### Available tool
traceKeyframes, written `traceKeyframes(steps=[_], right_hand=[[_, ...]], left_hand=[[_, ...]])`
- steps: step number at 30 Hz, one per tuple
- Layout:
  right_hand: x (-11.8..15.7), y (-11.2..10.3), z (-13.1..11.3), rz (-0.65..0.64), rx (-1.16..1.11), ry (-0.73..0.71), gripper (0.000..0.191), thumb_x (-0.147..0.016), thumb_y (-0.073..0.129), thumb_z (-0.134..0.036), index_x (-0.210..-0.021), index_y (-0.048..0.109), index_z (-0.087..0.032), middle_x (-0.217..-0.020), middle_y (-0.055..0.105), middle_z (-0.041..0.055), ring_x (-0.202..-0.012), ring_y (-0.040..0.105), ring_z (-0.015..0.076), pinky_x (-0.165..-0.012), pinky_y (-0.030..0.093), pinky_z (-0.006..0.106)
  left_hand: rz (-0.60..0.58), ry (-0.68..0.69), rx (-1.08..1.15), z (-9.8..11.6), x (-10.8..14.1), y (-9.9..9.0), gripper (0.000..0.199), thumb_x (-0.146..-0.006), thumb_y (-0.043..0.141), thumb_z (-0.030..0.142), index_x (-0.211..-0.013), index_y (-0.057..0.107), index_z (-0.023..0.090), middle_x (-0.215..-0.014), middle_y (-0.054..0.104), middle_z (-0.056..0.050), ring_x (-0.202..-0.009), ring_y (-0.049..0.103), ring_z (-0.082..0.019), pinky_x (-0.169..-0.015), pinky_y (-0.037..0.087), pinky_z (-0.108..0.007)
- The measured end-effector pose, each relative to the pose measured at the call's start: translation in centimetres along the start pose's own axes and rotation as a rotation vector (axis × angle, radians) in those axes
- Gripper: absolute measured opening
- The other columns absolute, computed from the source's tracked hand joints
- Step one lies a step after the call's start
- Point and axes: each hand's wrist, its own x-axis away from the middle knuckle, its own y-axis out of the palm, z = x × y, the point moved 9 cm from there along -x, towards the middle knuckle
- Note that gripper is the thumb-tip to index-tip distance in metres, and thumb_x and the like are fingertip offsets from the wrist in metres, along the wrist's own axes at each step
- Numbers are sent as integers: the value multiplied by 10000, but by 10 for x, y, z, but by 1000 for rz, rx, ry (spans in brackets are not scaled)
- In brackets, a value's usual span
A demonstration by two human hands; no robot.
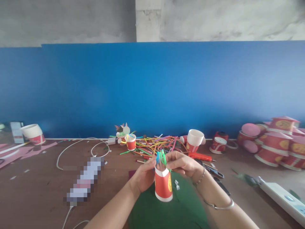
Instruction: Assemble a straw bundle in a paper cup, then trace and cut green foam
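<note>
A red paper cup (pixel 163 187) with a yellow emblem and white rims is held over a dark green mat (pixel 143 210). My left hand (pixel 144 174) is closed around the left side of the cup near its top, thumb by a blue strip (pixel 157 157). At the cup's upper right, the fingers of my right hand (pixel 182 163) pinch a bright green strip (pixel 163 156) that sticks up there. How the strips join the cup is hidden by my fingers.
Behind my hands lies a pile of coloured strips (pixel 154 144). White-and-red paper cups (pixel 194 138) and a red-handled tool (pixel 201 156) stand or lie nearby. Stacked red cup pieces (pixel 274 146) fill the right. A power strip (pixel 283 197) and a cabled phone (pixel 84 179) flank me.
</note>
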Motion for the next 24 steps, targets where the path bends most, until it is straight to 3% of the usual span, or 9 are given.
traceKeyframes(steps=[6, 10, 14, 20, 24], right_hand=[[2, 1, -1, -3, 17, 2, 206, -687, 700, -270, -752, 665, -78, -601, 608, 1, -314, 252, -19, -297, 69, 176], [2, 0, -3, -27, -76, -50, 216, -690, 709, -274, -779, 674, -80, -669, 631, 20, -307, 281, -26, -289, 68, 170], [0, -2, -1, -70, -228, -97, 230, -665, 739, -278, -778, 688, -84, -540, 562, -25, -275, 247, -33, -282, 60, 152], [0, 3, -2, -123, -289, -120, 252, -650, 755, -306, -760, 697, -86, -456, 505, -50, -255, 240, -32, -281, 64, 135], [0, 11, 0, -169, -279, -91, 266, -649, 755, -320, -725, 680, -76, -431, 488, -54, -254, 267, -20, -276, 86, 130]], left_hand=[[-46, 17, 6, 2, 0, 4, 262, -696, 662, 425, -707, 611, 169, -713, 606, -46, -717, 551, -198, -707, 382, -302], [-74, 26, -30, 10, -2, 10, 319, -753, 601, 457, -842, 665, 158, -859, 661, -89, -865, 581, -253, -777, 396, -345], [-112, -30, -58, 13, -1, 14, 468, -791, 498, 569, -935, 677, 162, -967, 675, -119, -985, 577, -301, -852, 392, -406], [-169, -23, -127, 14, 6, 2, 419, -585, 740, 534, -806, 704, 179, -927, 675, -99, -883, 606, -268, -827, 400, -365], [-282, -94, -205, 4, 9, 0, 366, -559, 779, 487, -745, 719, 177, -863, 653, -67, -825, 581, -215, -795, 398, -321]])
